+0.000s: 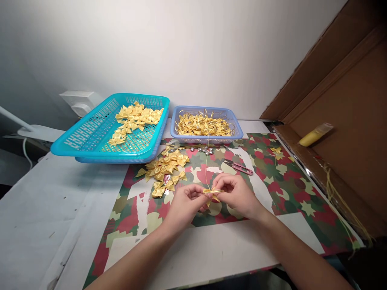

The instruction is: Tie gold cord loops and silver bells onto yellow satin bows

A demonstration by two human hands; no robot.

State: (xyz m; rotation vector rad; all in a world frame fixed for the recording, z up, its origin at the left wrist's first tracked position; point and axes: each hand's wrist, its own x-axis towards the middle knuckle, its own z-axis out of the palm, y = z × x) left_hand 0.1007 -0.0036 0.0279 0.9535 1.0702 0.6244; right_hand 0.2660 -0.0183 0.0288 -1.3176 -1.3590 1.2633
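Both hands are close together, their fingertips nearly meeting: the left hand [189, 200] and the right hand [237, 194] each pinch at a small yellow bow [215, 198] between them, with a gold strand [213, 191] lying across it. Which fingertip bears on the bow and which on the strand is too small to tell.

A thin thread [207, 167] runs from the fingertips away toward the light-purple basket [237, 129] beyond the hands; it is best kept clear of the thumbs so it doesn't snag. For a neat result, the left pinch should steady the bow at its middle while the right works the strand, drawing evenly and gently, since the ribbon looks soft enough to crease. Keeping the loops level on both sides would probably help.

Just beyond the right hand lie the pink snips [242, 167], within easy reach, their blades worth keeping off the thread. Loose bows [163, 168] lie beyond the left hand, on the patterned surface [302, 189], and silver beads [207, 151] sit straight ahead.
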